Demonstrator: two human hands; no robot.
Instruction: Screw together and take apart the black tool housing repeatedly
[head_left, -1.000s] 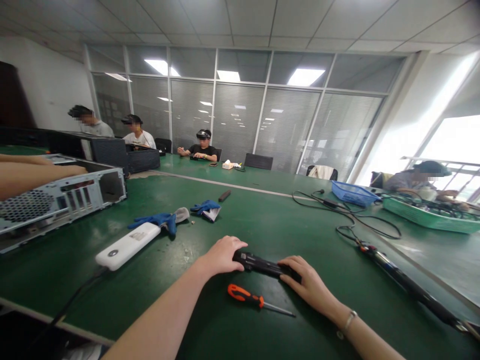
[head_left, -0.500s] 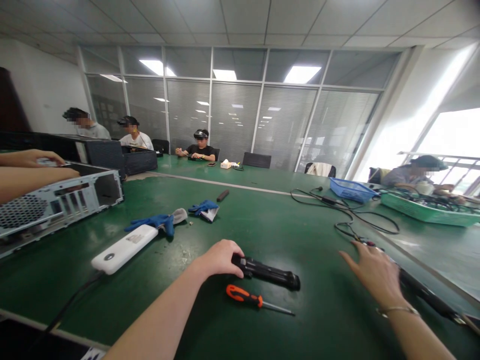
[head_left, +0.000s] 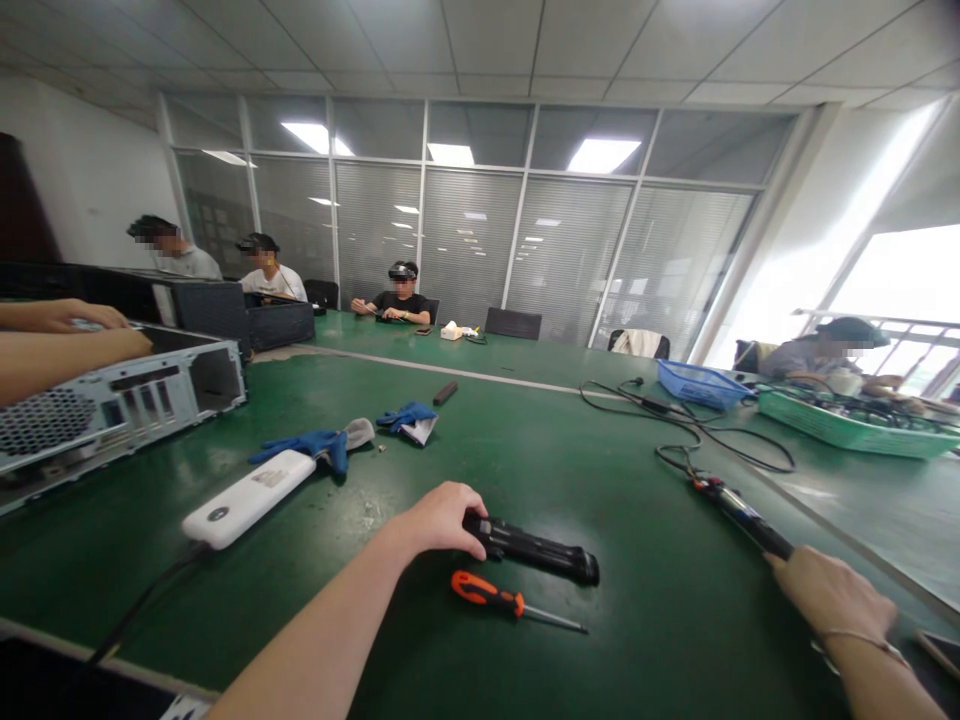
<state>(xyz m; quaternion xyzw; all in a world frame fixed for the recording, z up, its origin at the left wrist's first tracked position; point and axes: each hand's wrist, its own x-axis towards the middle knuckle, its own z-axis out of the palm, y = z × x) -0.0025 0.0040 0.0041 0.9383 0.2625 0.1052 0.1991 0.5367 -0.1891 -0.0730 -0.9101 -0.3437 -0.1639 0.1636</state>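
Left hand (head_left: pixel 450 522) on my feed: closed on the left end of the black tool (head_left: pixel 540 550), thumb on the near side, fingers on the far side. Tool lies on the surface (head_left: pixel 615 460), long axis running out to the right of that hand and slightly toward the wearer; its right end is bare.

Screwdriver (head_left: pixel 517 602) just nearer the wearer, roughly parallel to the black tool, orange handle to the left, shaft to the right. Neither hand touches it; the left is closer.

Right hand (head_left: pixel 836 590) well off to the right, back of it up, laid over the near part of the rod (head_left: pixel 746 515). Fingers hidden under it; I cannot tell how tight the hold is. Rod slants from that hand away to the left, a cable (head_left: pixel 720 435) by its far end.

Key relation, as I judge it: black tool and rod point their bare ends into the gap between the hands, well apart, each with its own hand nearest.
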